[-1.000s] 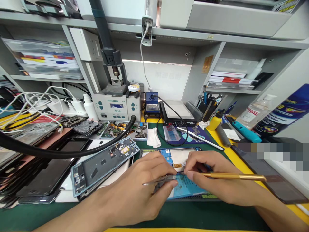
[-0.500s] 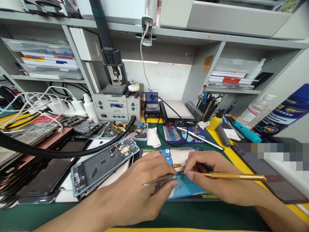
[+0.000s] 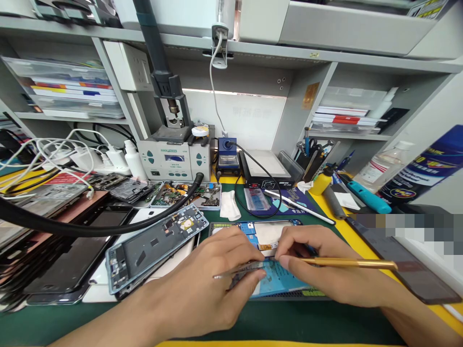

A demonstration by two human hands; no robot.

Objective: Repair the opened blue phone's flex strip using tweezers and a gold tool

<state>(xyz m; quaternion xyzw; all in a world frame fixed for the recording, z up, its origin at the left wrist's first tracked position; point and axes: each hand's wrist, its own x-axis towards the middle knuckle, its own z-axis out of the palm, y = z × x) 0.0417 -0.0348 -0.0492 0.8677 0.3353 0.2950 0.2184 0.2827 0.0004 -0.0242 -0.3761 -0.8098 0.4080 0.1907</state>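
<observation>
My left hand (image 3: 211, 274) is closed on metal tweezers (image 3: 235, 271), whose one end sticks out toward the left. Between thumb and fingers, my right hand (image 3: 321, 265) grips a slim tool with a gold handle (image 3: 354, 263); its working tip is hidden by the fingers. Both sets of fingertips meet close together at the lower part of an opened phone (image 3: 269, 233), where a blue board and a pale battery area show. In front of it lies a light blue piece (image 3: 278, 282) with smudges, partly covered by my hands.
A light blue phone frame (image 3: 155, 246) lies on the left, with dark phones stacked beyond. Behind stand a hot air station (image 3: 175, 161), whose black hose (image 3: 90, 229) crosses the left side, and a heating plate (image 3: 269, 166). Bottles and a teal-handled tool (image 3: 369, 196) are at right.
</observation>
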